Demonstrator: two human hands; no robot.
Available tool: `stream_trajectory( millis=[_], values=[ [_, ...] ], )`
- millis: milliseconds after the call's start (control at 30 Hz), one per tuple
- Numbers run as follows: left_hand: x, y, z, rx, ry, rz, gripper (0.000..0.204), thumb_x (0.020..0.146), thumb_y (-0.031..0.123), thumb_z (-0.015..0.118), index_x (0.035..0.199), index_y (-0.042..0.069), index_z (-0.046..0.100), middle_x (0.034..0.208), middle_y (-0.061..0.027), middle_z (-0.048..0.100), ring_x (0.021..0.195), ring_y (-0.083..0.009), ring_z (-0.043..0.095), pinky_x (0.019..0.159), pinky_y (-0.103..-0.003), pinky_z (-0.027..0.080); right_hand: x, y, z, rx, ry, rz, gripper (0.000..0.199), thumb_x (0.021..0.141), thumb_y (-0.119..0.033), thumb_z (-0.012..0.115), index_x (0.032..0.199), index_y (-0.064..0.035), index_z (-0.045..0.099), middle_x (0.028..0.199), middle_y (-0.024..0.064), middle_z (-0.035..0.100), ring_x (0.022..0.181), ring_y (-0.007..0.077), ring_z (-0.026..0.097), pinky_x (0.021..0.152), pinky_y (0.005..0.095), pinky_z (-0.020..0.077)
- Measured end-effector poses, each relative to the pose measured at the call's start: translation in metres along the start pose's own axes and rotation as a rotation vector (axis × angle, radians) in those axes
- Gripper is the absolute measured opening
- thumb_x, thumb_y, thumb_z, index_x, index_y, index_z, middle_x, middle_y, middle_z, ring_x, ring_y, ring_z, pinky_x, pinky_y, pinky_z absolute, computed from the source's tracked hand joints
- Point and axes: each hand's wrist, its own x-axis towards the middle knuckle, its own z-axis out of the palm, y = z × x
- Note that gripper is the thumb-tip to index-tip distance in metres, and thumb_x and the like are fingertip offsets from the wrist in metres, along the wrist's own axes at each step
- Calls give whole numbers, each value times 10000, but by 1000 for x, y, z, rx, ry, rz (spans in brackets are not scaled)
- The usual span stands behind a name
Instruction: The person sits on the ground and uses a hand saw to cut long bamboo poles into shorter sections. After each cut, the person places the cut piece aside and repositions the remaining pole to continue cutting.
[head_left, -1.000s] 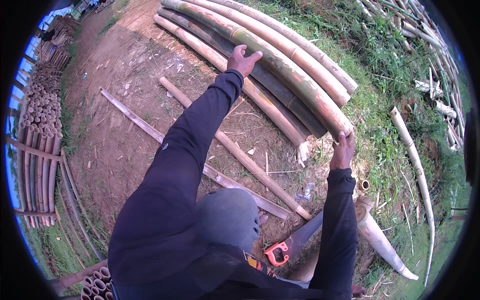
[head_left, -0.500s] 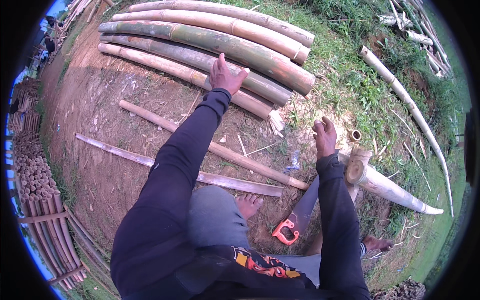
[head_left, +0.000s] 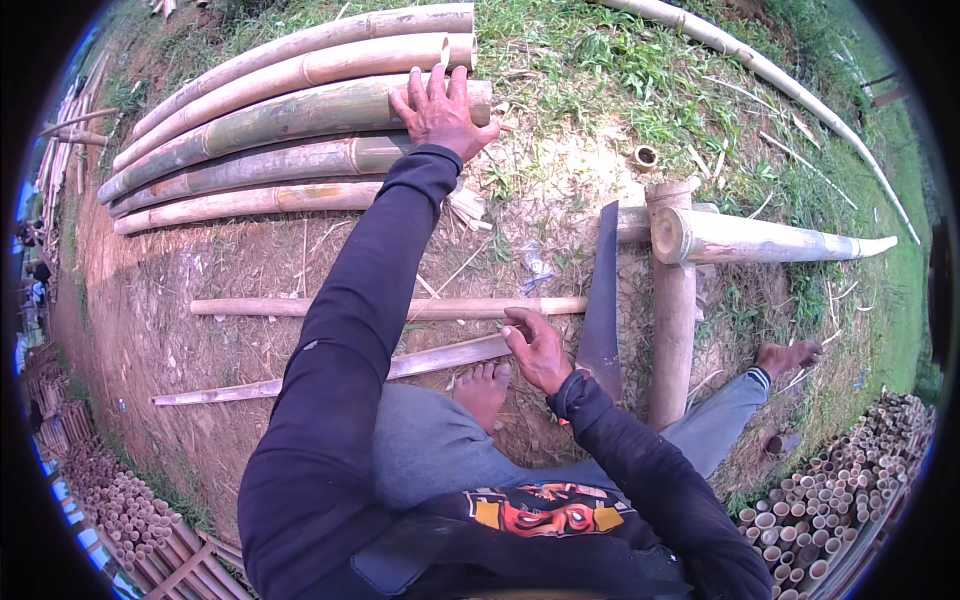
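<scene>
My left hand (head_left: pixel 440 118) reaches forward with its fingers spread over the near end of a thick greenish bamboo pole (head_left: pixel 300 130). It seems to rest on the pole. Closer to my body, my right hand (head_left: pixel 540 352) hovers with loosely bent fingers and nothing visible in them. Beside it stands the dark blade of a handsaw (head_left: pixel 602 310), tip pointing away from me. My right wrist and sleeve hide most of the saw's orange handle. Just beyond the right hand lies a thin bamboo pole (head_left: pixel 470 308), and a split bamboo strip (head_left: pixel 450 358) lies nearer to me.
Other thick bamboo poles (head_left: pixel 330 65) lie alongside the greenish one. Right of the saw is a bamboo post (head_left: pixel 672 340) with a pale pole (head_left: pixel 770 236) beside its top. A short bamboo ring (head_left: pixel 646 157) lies on the grass. Stacked bamboo (head_left: pixel 820 510) fills the lower right.
The view has swung round. My left hand has moved along to the greenish pole's near end, fingers now spread. My right hand has drawn back and left, close to the saw.
</scene>
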Motion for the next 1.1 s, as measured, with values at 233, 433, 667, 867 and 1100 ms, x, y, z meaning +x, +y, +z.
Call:
stream_trajectory(
  millis=[233, 433, 667, 867, 1100],
  values=[
    [14, -38, 7, -97, 204, 126, 945, 749, 557, 809, 1584, 278, 467, 1622, -34, 481, 1588, -347, 280, 1189, -815, 126, -85, 20, -66, -267, 30, -15, 390, 1000, -193, 694, 1328, 15, 655, 1167, 204, 718, 1041, 341, 729, 917, 417, 576],
    [-2, 16, -36, -26, -16, 209, 1004, 805, 656, 818, 1592, 155, 446, 1631, -154, 433, 1579, -399, 266, 1224, -717, 174, -130, 33, -101, -217, 252, 39, 359, 1006, -208, 672, 1319, -33, 673, 1195, 193, 716, 1090, 340, 722, 960, 410, 560],
    [-87, 243, -86, -373, -669, 757, 1150, 700, 651, 912, 1554, 54, 425, 1326, -318, 662, 1208, -477, 684, 1040, -518, 554, -154, 54, -101, -165, 290, 71, 356, 1020, -258, 630, 1306, -52, 679, 1210, 194, 723, 1118, 345, 720, 978, 429, 555],
    [-84, 263, -76, -375, -656, 767, 1097, 664, 500, 966, 1503, 21, 445, 1280, -277, 670, 1158, -434, 702, 998, -494, 569, -160, 67, -115, -177, 381, 83, 392, 999, -288, 659, 1302, -40, 674, 1144, 211, 745, 1084, 384, 726, 948, 465, 566],
    [-86, 148, -128, -239, -385, 849, 954, 614, 487, 935, 1330, -3, 537, 1201, -225, 638, 1079, -407, 661, 944, -515, 544, -150, 71, -146, -72, 578, 51, 427, 986, -291, 704, 1296, 3, 682, 1082, 197, 765, 1004, 320, 754, 888, 440, 582]
  ],
)
